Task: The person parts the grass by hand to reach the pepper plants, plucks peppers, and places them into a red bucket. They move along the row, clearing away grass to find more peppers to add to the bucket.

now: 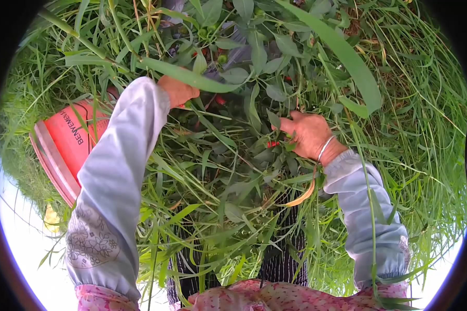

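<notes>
My left hand (177,92) reaches into the pepper plants, partly covered by a broad grass blade (192,79). Its fingers are curled in, and what they hold is hidden. A red pepper (220,99) shows among the leaves just to its right. My right hand (310,136), with a bracelet (324,149) at the wrist, is closed among leaves of a pepper plant (259,52); whatever lies between its fingers does not show clearly. Close to its fingertips hangs another red pepper (273,144).
A red bucket (70,136) with black lettering lies tilted at the left, beside my left sleeve (124,140). Tall grass (415,119) surrounds the plants. A long blade (342,52) crosses the upper right. Dark sheeting (237,54) shows under the foliage.
</notes>
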`<action>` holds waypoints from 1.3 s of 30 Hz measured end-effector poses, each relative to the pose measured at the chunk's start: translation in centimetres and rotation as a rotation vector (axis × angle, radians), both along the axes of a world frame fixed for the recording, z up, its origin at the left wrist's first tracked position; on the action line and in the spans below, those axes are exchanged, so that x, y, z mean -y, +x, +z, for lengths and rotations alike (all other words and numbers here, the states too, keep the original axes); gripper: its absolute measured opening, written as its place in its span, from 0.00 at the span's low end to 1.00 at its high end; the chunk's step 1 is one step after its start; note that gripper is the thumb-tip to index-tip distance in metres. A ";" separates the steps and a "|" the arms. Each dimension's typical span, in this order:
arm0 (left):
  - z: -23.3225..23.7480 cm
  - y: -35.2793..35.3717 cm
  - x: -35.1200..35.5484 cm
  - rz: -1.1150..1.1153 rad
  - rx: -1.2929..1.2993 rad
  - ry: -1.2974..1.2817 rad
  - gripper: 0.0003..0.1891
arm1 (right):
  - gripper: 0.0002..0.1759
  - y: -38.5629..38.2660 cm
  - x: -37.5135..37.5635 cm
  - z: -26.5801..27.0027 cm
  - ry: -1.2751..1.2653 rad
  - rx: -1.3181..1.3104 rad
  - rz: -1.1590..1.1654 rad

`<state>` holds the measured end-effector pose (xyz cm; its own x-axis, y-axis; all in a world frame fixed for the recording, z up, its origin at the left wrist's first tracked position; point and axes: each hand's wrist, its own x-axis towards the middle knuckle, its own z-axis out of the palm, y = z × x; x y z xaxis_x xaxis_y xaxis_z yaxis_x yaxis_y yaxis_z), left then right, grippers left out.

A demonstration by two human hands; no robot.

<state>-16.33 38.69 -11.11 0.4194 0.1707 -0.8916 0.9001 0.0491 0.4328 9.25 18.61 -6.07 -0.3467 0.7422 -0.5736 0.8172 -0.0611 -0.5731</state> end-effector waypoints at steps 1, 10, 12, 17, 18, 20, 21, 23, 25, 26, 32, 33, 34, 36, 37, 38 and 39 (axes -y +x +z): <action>-1.3 -0.1 0.4 -0.202 -0.096 0.053 0.06 | 0.31 0.0 0.3 -0.4 0.025 -0.009 -0.005; -2.7 -0.5 4.7 -0.937 -0.453 0.159 0.09 | 0.33 -1.0 0.2 -0.8 -0.008 -0.001 -0.011; -2.7 0.5 5.6 -1.023 -0.483 0.176 0.09 | 0.33 -1.1 -0.4 -0.5 -0.020 0.001 -0.014; -3.2 1.9 7.5 -1.177 -0.552 0.180 0.11 | 0.33 -1.5 -0.7 0.0 -0.055 0.033 -0.003; -3.3 1.8 7.8 -1.204 -0.563 0.181 0.12 | 0.32 -1.6 -0.7 -0.1 -0.055 0.041 0.004; -3.0 1.3 8.2 -1.220 -0.568 0.174 0.13 | 0.32 -1.8 -0.7 -0.2 -0.061 0.053 0.019; -2.8 1.1 8.5 -1.223 -0.561 0.178 0.13 | 0.31 -1.9 -0.7 -0.2 -0.069 0.072 0.036; -2.3 0.9 8.3 -1.198 -0.519 0.193 0.14 | 0.30 -2.4 -1.1 -0.1 -0.081 0.111 0.070; -0.8 0.9 7.8 -1.131 -0.393 0.228 0.14 | 0.28 -3.1 -1.4 0.1 -0.087 0.126 0.068; 0.3 0.8 7.6 -1.083 -0.311 0.245 0.13 | 0.27 -3.1 -1.6 0.2 -0.088 0.136 0.070; 3.3 -2.8 8.1 -0.777 -0.193 0.334 0.16 | 0.27 -2.9 -1.6 0.9 -0.127 0.158 0.104; 3.3 -2.9 8.1 -0.755 -0.208 0.320 0.16 | 0.28 -2.8 -1.5 0.9 -0.130 0.165 0.096; 3.1 -3.0 8.0 -0.732 -0.224 0.304 0.17 | 0.28 -2.8 -1.5 1.0 -0.134 0.171 0.089; 2.3 -3.7 7.8 -0.670 -0.227 0.269 0.20 | 0.28 -3.0 -1.6 1.2 -0.135 0.181 0.083; 1.4 -4.6 8.0 -0.647 -0.226 0.281 0.19 | 0.28 -3.1 -1.6 1.1 -0.131 0.188 0.082; 0.5 -5.4 8.2 -0.626 -0.223 0.293 0.19 | 0.28 -3.1 -1.5 1.1 -0.129 0.195 0.080; -0.6 -6.1 8.5 -0.605 -0.220 0.303 0.19 | 0.28 -3.1 -1.4 1.0 -0.130 0.192 0.077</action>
